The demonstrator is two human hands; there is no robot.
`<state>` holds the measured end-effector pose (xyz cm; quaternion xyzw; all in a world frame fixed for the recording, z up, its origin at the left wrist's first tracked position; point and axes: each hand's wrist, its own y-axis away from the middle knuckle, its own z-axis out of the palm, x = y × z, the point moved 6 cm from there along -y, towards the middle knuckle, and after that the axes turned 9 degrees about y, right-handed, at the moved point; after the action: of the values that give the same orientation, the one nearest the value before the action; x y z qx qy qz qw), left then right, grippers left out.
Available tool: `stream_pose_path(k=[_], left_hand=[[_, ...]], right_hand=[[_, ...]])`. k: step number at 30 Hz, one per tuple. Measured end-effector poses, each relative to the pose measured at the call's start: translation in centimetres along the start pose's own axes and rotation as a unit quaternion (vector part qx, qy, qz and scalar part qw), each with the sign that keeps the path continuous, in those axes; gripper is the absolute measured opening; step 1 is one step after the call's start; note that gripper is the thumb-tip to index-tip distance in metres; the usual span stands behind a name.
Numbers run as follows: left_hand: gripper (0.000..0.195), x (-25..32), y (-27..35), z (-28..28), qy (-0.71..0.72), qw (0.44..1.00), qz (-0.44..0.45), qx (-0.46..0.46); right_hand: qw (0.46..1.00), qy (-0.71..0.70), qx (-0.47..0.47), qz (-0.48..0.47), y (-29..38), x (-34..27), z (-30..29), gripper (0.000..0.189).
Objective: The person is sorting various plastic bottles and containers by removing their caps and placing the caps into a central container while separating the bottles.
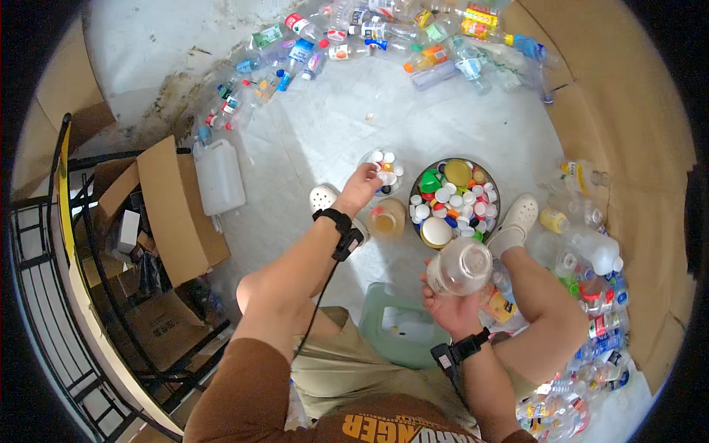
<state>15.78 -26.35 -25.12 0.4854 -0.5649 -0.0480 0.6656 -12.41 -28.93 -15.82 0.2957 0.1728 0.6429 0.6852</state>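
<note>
My right hand (450, 307) holds a clear plastic jar (462, 268), tilted with its round end facing up. My left hand (363, 185) reaches over a small clear container (382, 191) on the floor that holds several white, orange and red caps. Its fingertips are at the caps, and I cannot tell whether one is pinched. A round dark-rimmed tray (412, 213) full of mixed bottle caps and lids lies ahead of my right hand. Between the two stands a clear jar with a brownish bottom (386, 219).
A green plastic stool (382, 313) is between my legs. Many empty plastic bottles (388, 30) are piled at the far wall, with more bottles (601, 326) at right along a cardboard wall (637, 127). At left are a white jerrycan (220, 177), an open cardboard box (171, 210) and a black metal rack (33, 257).
</note>
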Motion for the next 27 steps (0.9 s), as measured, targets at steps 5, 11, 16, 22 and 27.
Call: stream_pose_path(k=[5, 11, 16, 22, 27], left_hand=[[0.091, 10.3, 15.8, 7.7, 0.028, 0.886, 0.090, -0.455], [0.100, 13.9, 25.1, 10.3, -0.023, 0.891, 0.230, -0.392], [0.085, 15.1, 25.0, 8.8, -0.138, 0.902, 0.356, -0.202], [0.081, 16.2, 23.6, 10.6, -0.220, 0.856, 0.438, -0.164], [0.086, 16.3, 22.3, 10.9, -0.229, 0.864, 0.407, -0.188]], right_hand=[[0.994, 0.005, -0.104, 0.039, 1.2, 2.2, 4.4, 0.071], [0.973, 0.220, -0.065, -0.001, 4.9, 2.5, 5.3, 0.063], [0.781, 0.513, 0.145, -0.327, 11.2, -4.5, 10.1, 0.047], [0.432, 0.825, 0.075, -0.357, 15.2, -7.4, 21.5, 0.051], [0.354, 0.882, 0.067, -0.303, 12.7, -9.1, 21.9, 0.045]])
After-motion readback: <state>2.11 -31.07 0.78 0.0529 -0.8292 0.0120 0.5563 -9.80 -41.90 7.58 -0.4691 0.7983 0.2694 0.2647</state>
